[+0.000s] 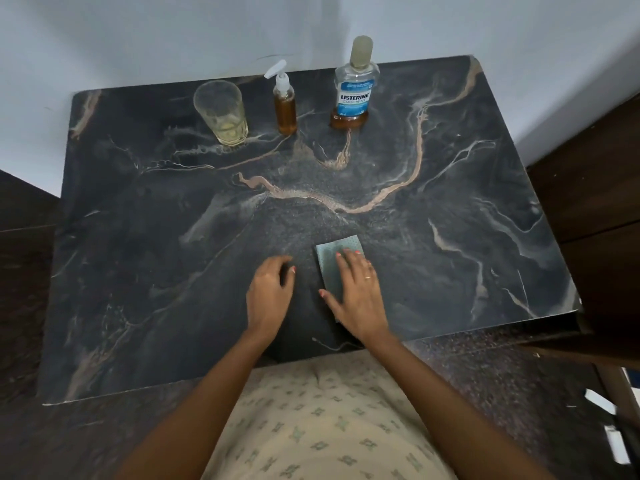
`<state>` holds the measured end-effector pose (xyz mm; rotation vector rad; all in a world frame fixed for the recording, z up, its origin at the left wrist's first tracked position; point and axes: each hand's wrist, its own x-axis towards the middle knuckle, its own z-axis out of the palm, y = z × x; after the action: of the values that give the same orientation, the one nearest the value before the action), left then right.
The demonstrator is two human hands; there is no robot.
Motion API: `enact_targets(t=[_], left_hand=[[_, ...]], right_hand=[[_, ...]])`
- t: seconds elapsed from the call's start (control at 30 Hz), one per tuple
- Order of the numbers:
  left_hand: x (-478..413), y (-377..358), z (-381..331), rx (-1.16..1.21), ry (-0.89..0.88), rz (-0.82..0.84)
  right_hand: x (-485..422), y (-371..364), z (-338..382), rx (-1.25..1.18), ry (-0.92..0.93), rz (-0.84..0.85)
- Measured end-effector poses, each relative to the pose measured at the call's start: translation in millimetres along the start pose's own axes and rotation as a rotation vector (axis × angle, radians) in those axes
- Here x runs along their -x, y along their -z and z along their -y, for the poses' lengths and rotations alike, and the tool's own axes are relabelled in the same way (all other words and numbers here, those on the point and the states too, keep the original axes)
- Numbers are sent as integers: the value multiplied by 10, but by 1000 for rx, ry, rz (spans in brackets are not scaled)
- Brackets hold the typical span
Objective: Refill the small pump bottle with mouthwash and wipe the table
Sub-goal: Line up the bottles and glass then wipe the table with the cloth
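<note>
A small pump bottle [284, 105] with amber liquid stands upright at the back of the dark marble table [173, 271]. To its right stands a Listerine mouthwash bottle [355, 88], capped, with a little amber liquid at its bottom. A folded grey-green cloth [333, 258] lies flat near the front middle of the table. My right hand [356, 292] rests flat on the cloth, fingers spread. Beside the cloth, my left hand [269, 292] touches the table with curled fingers and holds nothing.
A clear drinking glass [221, 114] with a trace of pale liquid stands at the back left. A pale wall runs behind the table. Dark wooden furniture [595, 188] stands close on the right. The floor is dark and speckled.
</note>
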<state>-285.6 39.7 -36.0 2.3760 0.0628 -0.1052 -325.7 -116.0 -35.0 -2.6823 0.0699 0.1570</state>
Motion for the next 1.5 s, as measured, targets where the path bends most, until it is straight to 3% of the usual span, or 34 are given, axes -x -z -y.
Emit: enact_targets(t=[0.13, 0.27, 0.53, 0.67, 0.77, 1.0, 1.13, 1.23, 1.33, 1.5], left_hand=[[-75, 37, 294, -211, -75, 56], [-68, 7, 546, -384, -114, 140], [-33, -21, 630, -456, -145, 132], [-32, -27, 620, -460, -137, 126], [-35, -21, 606, -465, -138, 118], [-37, -16, 594, -486, -127, 112], [-30, -3, 606, -497, -123, 109], [-36, -11, 614, -486, -124, 106], [-41, -23, 607, -485, -119, 109], [-36, -21, 616, -495, -120, 115]], right_hand=[[-23, -238, -86, 218, 7, 82], [-21, -262, -124, 239, -14, 19], [-303, 27, -757, 224, -353, -103], [-462, 70, -767, 158, -389, -144], [-512, -2, -569, 202, -306, -78], [-390, -384, 283, 126, 127, 148], [-100, -318, 158, 232, 314, 145], [122, -183, -155, 315, 348, 168], [130, -11, -564, 274, 263, 107], [-275, 242, -1010, 230, -59, -2]])
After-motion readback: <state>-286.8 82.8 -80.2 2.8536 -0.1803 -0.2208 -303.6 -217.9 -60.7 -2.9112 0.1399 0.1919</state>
